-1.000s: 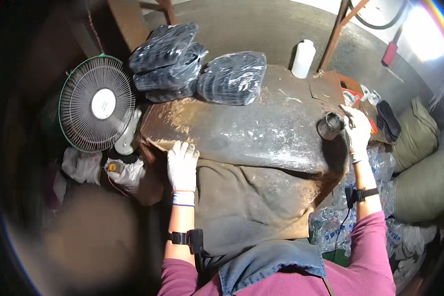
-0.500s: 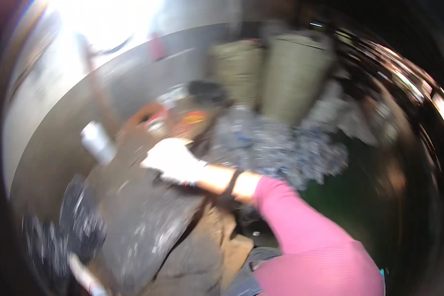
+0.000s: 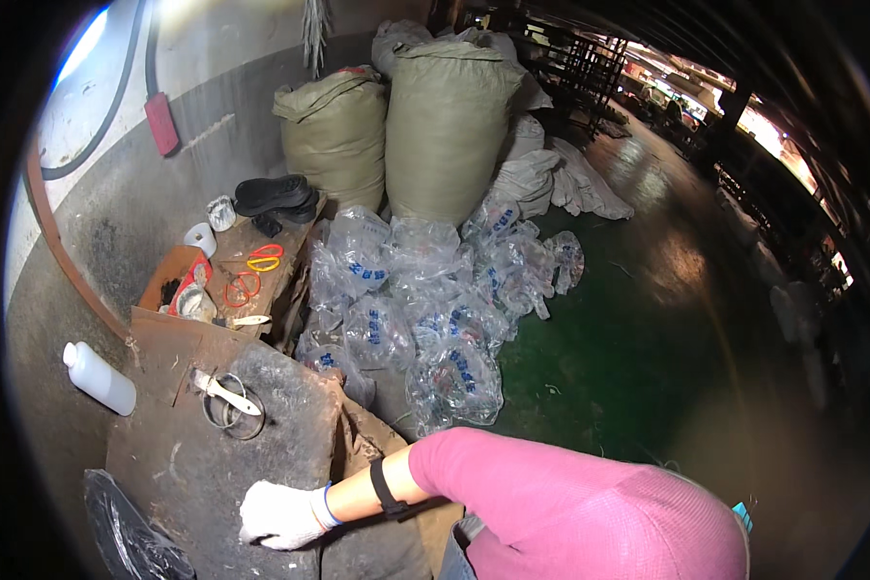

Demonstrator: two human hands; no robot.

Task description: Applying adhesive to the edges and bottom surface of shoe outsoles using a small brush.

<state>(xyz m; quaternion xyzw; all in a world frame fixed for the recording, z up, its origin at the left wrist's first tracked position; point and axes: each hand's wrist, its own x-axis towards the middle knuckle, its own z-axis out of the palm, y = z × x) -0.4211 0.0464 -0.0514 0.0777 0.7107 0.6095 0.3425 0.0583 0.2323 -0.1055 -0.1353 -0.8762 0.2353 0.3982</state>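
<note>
Right hand: white-gloved right hand [image 3: 278, 515] over the near part of the dark worktable [image 3: 285, 372], back of the hand up, fingers curled and pointing left. Black strap [image 3: 388, 486] round the forearm, pink sleeve [image 3: 512, 483] above it.
Grip: fingers look drawn together; undersides hidden, cannot tell if anything is held or if they press the tabletop.
Left hand: outside the view, cannot tell its grip.
Cup and brush: round cup [image 3: 246, 426] on the worktable, beyond the hand and apart from it; pale-handled brush [image 3: 230, 394] lies across its rim.
Table's left side: white bottle [image 3: 101, 378] near the edge; black bundle in shiny plastic [image 3: 130, 532] closer in, left of the hand.
Side bench: orange-and-yellow scissors [image 3: 264, 257], open brown box [image 3: 169, 271], dark soles [image 3: 275, 197] at the far end.
Floor: clear bags [image 3: 375, 330] with blue print heaped beside the bench; two upright olive sacks [image 3: 448, 130] behind; green floor [image 3: 599, 377] to the right.
</note>
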